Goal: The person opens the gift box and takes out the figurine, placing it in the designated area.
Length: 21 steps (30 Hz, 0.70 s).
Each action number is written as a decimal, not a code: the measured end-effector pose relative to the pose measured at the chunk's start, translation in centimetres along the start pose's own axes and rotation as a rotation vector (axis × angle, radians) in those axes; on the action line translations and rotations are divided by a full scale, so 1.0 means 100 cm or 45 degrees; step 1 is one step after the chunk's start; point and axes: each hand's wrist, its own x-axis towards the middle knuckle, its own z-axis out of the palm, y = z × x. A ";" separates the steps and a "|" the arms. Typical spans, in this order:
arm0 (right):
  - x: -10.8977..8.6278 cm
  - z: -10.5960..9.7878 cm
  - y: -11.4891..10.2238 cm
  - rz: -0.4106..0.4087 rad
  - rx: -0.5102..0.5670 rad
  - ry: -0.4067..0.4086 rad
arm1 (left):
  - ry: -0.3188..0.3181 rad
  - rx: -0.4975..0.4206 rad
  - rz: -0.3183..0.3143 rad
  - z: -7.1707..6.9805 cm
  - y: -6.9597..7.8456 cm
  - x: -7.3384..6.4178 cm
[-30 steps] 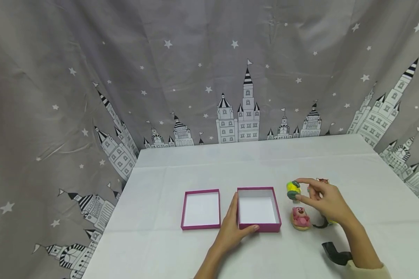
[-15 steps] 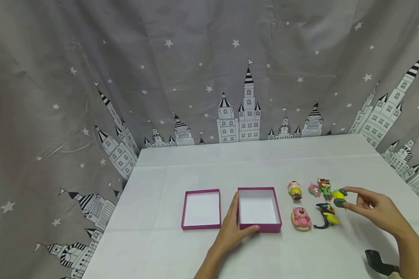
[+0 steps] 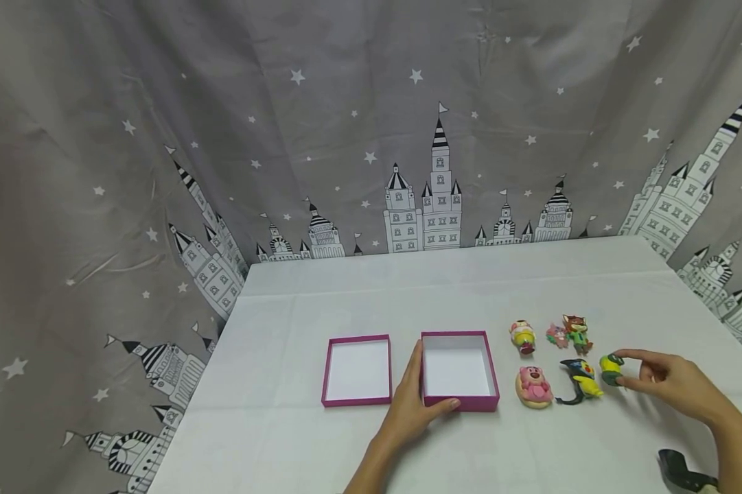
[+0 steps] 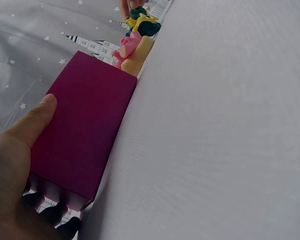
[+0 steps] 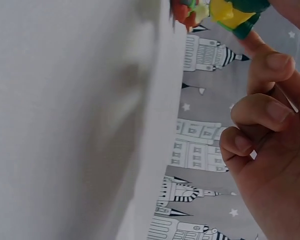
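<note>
My left hand grips the near left corner of a magenta box with a white inside, thumb on its front wall and fingers along its left side. In the left wrist view the thumb lies on the magenta wall. My right hand pinches a small yellow and green figurine between thumb and index finger, at the right end of the toys. The right wrist view shows the figurine only partly, with the other fingers curled below. Whether it touches the table, I cannot tell.
A shallow magenta-rimmed lid lies left of the box. Right of the box are a yellow figurine, a pink bear, a small pink figurine, a brown and green fox-like figurine and a black and yellow figurine. A printed curtain hangs behind.
My right hand has carried the yellow and green figurine rightward, from above the yellow figurine to beyond the black and yellow one, uncovering the other toys. My left hand and the box have stayed put.
</note>
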 end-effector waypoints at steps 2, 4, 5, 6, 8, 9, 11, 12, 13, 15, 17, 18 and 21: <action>0.000 0.001 0.003 0.004 -0.004 -0.022 | 0.002 -0.006 0.004 0.000 0.001 0.000; 0.001 0.002 0.006 0.010 -0.004 -0.049 | 0.004 -0.008 0.013 -0.001 0.001 0.000; 0.000 0.003 0.007 0.014 0.001 -0.061 | 0.006 -0.008 0.016 -0.001 0.002 -0.001; 0.000 0.003 0.009 0.014 0.009 -0.074 | 0.008 -0.007 0.020 -0.001 0.002 -0.001; 0.000 0.004 0.011 0.002 0.018 -0.094 | 0.010 -0.002 0.026 -0.001 0.002 -0.001; 0.000 0.005 0.012 -0.005 0.024 -0.097 | 0.010 0.002 0.026 -0.001 0.002 -0.001; 0.000 0.006 0.013 -0.013 0.024 -0.097 | 0.011 0.002 0.024 -0.001 0.002 -0.001; 0.000 0.006 0.013 -0.019 0.020 -0.097 | 0.012 0.002 0.026 -0.001 0.002 -0.002; 0.000 0.006 0.013 -0.019 0.014 -0.099 | 0.011 0.001 0.022 -0.001 0.002 -0.002; 0.001 0.007 0.013 -0.013 0.008 -0.103 | 0.010 0.005 0.014 -0.001 0.001 -0.001; 0.002 0.008 0.013 -0.017 0.009 -0.112 | 0.007 0.004 0.003 -0.001 0.001 -0.001; 0.002 0.008 0.013 -0.020 0.010 -0.117 | 0.005 0.003 0.001 -0.001 0.001 0.000; 0.002 0.009 0.014 -0.028 0.017 -0.131 | 0.001 -0.002 -0.007 -0.001 0.000 0.000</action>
